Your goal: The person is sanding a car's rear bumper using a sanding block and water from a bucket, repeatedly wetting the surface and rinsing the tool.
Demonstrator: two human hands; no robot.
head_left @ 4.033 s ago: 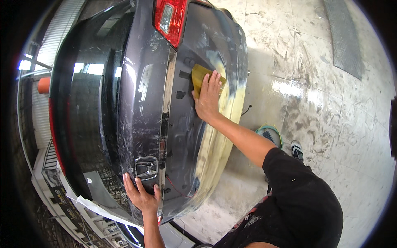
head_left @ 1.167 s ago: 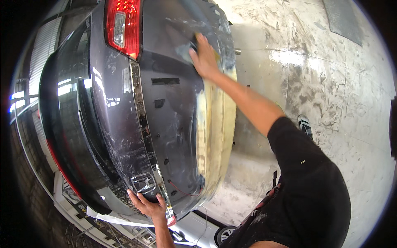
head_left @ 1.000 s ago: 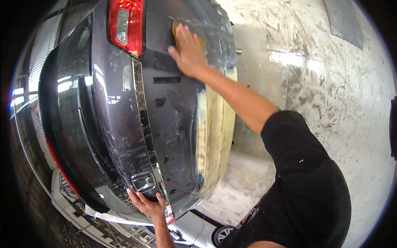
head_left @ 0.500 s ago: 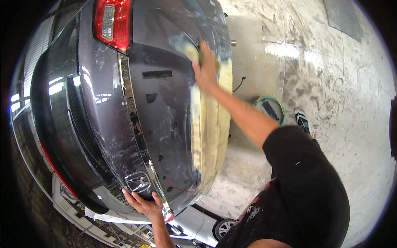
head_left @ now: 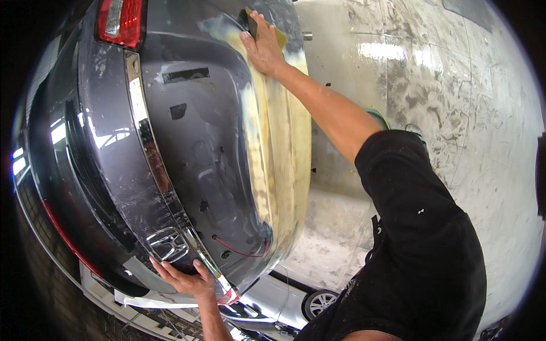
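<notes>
A person leans over the back of a dark grey car (head_left: 187, 153), which fills the left and middle of the frame. The right hand (head_left: 263, 48) is at the top middle. It lies flat, fingers spread, and presses a yellow sanding pad (head_left: 266, 27) onto the car's skin. The pad peeks out from under the fingers, right at the top of a pale yellow patch of filler (head_left: 278, 148). That patch runs down the middle of the frame, along the car's edge.

The left hand (head_left: 185, 278) is at the lower left. It is open, with its fingers resting on the car just below the shiny badge (head_left: 166, 244). It grips nothing; it only props the body up.

A red tail lamp (head_left: 120, 21) sits at the upper left. A thin red wire (head_left: 239, 250) hangs from a hole low down. The grey floor (head_left: 455, 113) fills the right side.

To rub well here, I think the pad should stay flat under the whole palm, not tipped on its edge. The push should be even and gentle. It is good to stay on the yellow patch and keep away from the lamp. The left hand can keep the body steady.
</notes>
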